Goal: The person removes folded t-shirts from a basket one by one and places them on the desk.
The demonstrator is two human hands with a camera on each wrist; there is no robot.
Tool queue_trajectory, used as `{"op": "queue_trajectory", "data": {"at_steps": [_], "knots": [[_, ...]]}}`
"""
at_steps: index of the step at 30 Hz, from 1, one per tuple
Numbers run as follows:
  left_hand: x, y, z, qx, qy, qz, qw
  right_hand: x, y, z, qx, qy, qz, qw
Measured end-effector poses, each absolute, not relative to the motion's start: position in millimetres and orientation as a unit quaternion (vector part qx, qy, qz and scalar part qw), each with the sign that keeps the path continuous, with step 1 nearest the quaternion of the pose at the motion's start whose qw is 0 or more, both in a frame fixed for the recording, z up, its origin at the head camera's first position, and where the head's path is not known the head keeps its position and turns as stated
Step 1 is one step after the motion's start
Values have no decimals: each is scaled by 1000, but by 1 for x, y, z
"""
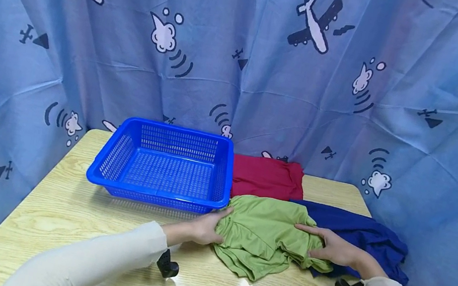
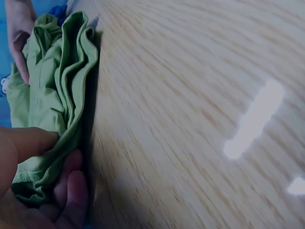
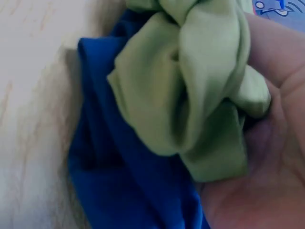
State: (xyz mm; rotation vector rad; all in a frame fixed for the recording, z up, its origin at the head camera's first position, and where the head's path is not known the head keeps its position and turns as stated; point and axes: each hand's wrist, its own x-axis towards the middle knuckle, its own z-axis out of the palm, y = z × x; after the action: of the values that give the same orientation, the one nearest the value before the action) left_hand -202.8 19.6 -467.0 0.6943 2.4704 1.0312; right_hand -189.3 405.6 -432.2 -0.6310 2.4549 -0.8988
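A crumpled light-green garment (image 1: 261, 230), with seams and folded hems, lies on the table between the two hands. My left hand (image 1: 206, 227) is at its left edge; in the left wrist view the thumb (image 2: 35, 143) presses on top while fingers curl beneath the fabric. At the right end, my right hand (image 1: 336, 249) holds a bunched part, its fingers stretched over the cloth. The right wrist view shows green folds (image 3: 190, 86) against the palm, though some fingertips are hidden. Beneath that end lies a dark blue garment (image 1: 359, 237).
A blue perforated plastic basket (image 1: 156, 193) stands at the back left, close to the left hand. Red folded cloth (image 1: 269, 178) lies behind the green garment, beside the basket. The wooden table (image 1: 61, 205) borders on a blue patterned curtain (image 1: 202, 87).
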Motion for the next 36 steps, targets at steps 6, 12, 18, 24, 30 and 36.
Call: {"op": "queue_trajectory", "data": {"at_steps": [6,12,18,24,30,36], "knots": [[-205,14,-469,269,876,359,180,-188,407,-435,-234,887,-323,232],[-205,13,-469,267,871,368,184,-188,406,-434,-231,891,-321,222],[-205,12,-466,280,861,375,197,-184,406,-431,-230,894,-322,211],[-205,3,-470,278,844,413,202,-180,406,-424,-222,891,-334,212],[-204,-6,-468,276,823,446,219,-168,405,-420,-200,898,-341,192],[-204,-13,-461,299,824,438,198,-160,411,-412,-200,914,-335,110]]}}
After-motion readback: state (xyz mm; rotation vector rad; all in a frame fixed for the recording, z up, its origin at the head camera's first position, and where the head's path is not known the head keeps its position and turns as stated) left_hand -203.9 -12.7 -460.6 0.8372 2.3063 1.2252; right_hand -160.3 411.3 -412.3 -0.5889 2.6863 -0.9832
